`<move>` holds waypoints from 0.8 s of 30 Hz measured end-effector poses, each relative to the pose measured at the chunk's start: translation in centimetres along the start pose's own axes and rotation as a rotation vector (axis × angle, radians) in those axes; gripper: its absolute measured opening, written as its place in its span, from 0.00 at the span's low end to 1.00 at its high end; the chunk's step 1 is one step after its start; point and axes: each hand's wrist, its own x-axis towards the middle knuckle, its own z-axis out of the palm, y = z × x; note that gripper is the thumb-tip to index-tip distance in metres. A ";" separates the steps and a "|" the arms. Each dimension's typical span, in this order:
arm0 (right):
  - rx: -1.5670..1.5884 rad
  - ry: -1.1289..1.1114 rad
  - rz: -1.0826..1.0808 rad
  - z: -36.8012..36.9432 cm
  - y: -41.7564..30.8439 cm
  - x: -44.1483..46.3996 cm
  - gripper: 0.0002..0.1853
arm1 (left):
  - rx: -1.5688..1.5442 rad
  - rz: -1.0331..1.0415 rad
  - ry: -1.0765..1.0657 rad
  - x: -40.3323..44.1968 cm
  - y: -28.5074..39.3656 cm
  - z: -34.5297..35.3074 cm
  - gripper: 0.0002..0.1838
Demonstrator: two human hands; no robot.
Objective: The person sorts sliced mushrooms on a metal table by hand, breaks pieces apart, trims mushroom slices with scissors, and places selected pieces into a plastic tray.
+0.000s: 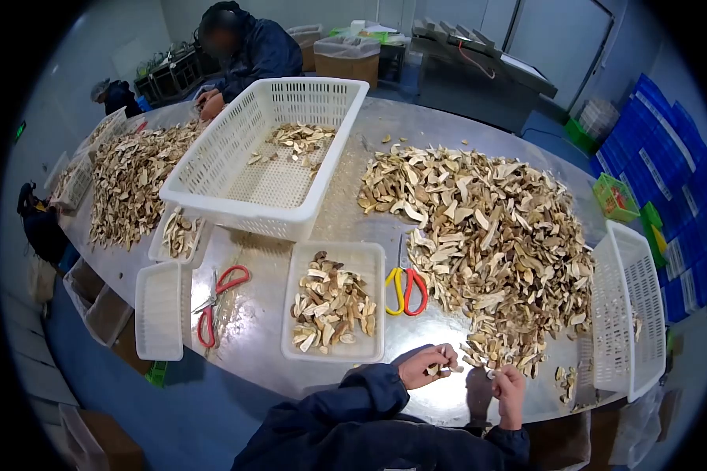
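Dried mushroom slices (433, 369) are held in the curled fingers of my left hand (426, 366), just in front of the pile. My right hand (510, 392) is closed in a pinch, with a small pale bit at its fingertips that looks like a mushroom slice. Beyond both hands spreads a big heap of sliced dried mushrooms (495, 235). To the left of the heap, a shallow white tray (335, 253) holds more slices. Between tray and heap lie scissors with one yellow and one red handle (406, 292).
A large white perforated basket (243, 206) with some slices stands behind the tray. Red-handled scissors (206, 326) and a small white tray (159, 314) are at left. Another basket (614, 314) stands tilted at the right edge. Across the table a co-worker (263, 51) sits by another mushroom heap (133, 184).
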 end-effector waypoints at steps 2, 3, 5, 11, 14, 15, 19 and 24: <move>-0.003 0.061 -0.014 -2.6 0.3 -0.2 0.06 | -0.123 -0.111 0.051 -0.2 1.1 1.0 0.03; -0.006 0.113 -0.014 -4.0 0.7 -0.3 0.06 | -0.155 -0.148 0.071 -0.1 1.3 1.2 0.03; -0.014 0.166 -0.021 -6.7 1.7 -0.4 0.06 | -0.284 -0.194 0.068 0.0 1.0 1.0 0.02; -0.005 0.358 0.007 -12.8 4.2 -0.7 0.08 | -0.642 -0.224 -0.139 1.8 -0.5 2.3 0.07; -0.019 0.513 -0.021 -14.9 5.3 0.0 0.10 | -0.586 -0.259 -0.160 2.9 -0.6 3.2 0.11; -0.045 0.505 -0.051 -15.5 5.4 0.0 0.13 | -0.568 -0.259 -0.140 3.2 -0.4 3.5 0.11; 0.090 0.564 -0.128 -16.1 6.4 0.8 0.05 | -0.408 -0.211 0.125 4.2 -1.0 1.8 0.12; -0.113 0.645 -0.134 -10.2 2.2 -0.1 0.08 | -0.525 -0.122 -0.117 4.5 -0.9 1.7 0.07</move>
